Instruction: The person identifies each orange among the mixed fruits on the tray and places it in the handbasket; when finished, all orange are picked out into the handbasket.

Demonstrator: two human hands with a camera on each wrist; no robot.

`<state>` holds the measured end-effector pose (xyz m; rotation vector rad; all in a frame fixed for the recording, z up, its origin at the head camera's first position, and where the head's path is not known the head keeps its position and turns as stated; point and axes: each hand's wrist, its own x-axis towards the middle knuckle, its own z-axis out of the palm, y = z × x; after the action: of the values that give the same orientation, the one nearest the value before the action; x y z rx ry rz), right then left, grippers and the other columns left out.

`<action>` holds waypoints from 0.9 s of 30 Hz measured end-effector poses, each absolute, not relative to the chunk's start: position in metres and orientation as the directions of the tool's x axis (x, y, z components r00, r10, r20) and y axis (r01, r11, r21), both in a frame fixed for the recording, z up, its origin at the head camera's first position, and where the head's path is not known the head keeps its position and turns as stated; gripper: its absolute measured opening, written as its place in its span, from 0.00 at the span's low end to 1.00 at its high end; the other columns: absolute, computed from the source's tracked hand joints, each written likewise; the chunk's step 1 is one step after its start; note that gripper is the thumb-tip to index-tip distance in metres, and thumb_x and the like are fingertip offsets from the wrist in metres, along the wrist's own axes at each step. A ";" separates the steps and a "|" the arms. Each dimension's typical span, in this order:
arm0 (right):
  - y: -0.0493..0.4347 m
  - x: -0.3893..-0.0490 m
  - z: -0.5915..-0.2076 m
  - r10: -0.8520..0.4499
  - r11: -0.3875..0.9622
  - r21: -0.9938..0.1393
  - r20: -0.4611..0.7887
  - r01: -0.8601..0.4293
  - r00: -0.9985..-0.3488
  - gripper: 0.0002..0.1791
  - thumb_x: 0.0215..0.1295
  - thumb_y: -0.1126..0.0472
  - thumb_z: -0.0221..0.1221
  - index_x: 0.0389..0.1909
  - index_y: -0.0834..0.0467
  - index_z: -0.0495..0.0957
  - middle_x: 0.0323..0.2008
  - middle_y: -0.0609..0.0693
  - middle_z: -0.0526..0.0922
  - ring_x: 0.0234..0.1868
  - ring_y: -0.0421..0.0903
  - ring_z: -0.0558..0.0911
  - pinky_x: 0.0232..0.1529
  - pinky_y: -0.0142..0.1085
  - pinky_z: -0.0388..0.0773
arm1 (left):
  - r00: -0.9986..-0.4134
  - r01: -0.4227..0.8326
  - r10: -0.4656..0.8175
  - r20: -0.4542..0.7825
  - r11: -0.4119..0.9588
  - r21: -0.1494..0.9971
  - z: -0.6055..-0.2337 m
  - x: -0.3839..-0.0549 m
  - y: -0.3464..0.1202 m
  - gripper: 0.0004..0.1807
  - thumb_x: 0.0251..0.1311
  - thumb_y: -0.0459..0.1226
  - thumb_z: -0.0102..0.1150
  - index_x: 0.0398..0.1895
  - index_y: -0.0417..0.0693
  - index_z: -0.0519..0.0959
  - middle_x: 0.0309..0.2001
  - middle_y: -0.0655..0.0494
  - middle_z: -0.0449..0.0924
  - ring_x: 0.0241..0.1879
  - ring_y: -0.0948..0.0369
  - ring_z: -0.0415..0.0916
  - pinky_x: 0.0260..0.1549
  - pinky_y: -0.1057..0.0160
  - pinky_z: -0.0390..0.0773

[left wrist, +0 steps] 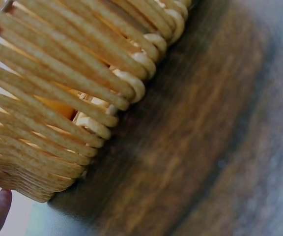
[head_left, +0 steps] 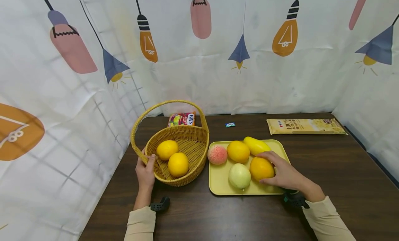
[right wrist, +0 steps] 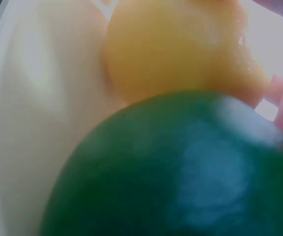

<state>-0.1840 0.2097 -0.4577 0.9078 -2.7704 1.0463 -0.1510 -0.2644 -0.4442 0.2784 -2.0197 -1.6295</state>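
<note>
My left hand (head_left: 145, 171) grips the left rim of the yellow wicker basket (head_left: 196, 168), beside the foot of its handle. Inside lie a lemon (head_left: 167, 150) and an orange (head_left: 178, 164). In the left wrist view, the woven side (left wrist: 58, 88) fills the upper left. On the yellow tray (head_left: 219, 187), my right hand (head_left: 285, 173) holds another orange (head_left: 261, 169) between thumb and fingers. Around it are a pale green pear-like fruit (head_left: 239, 176), a peach (head_left: 217, 154), an orange (head_left: 238, 151) and a long yellow fruit (head_left: 256, 145). A dark green round fruit (right wrist: 181, 172) sits beneath my right wrist, mostly hidden from the head view.
Behind the basket lies a red candy bag (head_left: 182, 119). A small blue wrapped candy (head_left: 230, 124) is at the back middle, and a long yellow packet (head_left: 307, 126) at the back right. Printed white cloth (head_left: 193, 81) borders the dark table (head_left: 218, 220) at the back and sides.
</note>
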 end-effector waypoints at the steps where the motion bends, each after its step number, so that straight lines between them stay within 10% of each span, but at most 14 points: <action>1: 0.209 -0.184 -0.456 -0.504 0.597 -0.598 0.240 -0.536 -0.829 0.44 0.45 0.45 0.76 0.63 0.51 0.70 0.60 0.46 0.71 0.55 0.45 0.73 0.53 0.52 0.72 | -0.841 0.162 -0.472 0.266 0.251 0.954 -0.444 -0.151 -0.264 0.25 0.71 0.39 0.52 0.67 0.38 0.68 0.32 0.54 0.67 0.30 0.53 0.67 0.28 0.68 0.70; 27: 0.188 -0.186 -0.426 -0.355 0.412 -0.753 0.387 -0.514 -0.851 0.45 0.51 0.66 0.73 0.70 0.51 0.63 0.64 0.51 0.62 0.49 0.46 0.71 0.38 0.35 0.79 | -0.839 0.159 -0.474 0.268 0.257 0.953 -0.443 -0.149 -0.264 0.25 0.71 0.39 0.52 0.68 0.37 0.68 0.32 0.55 0.67 0.26 0.63 0.65 0.26 0.70 0.69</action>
<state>-0.1856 0.1884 -0.4257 0.7754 -2.4954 1.4210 -0.1490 -0.2642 -0.4429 0.2845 -2.0209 -1.6236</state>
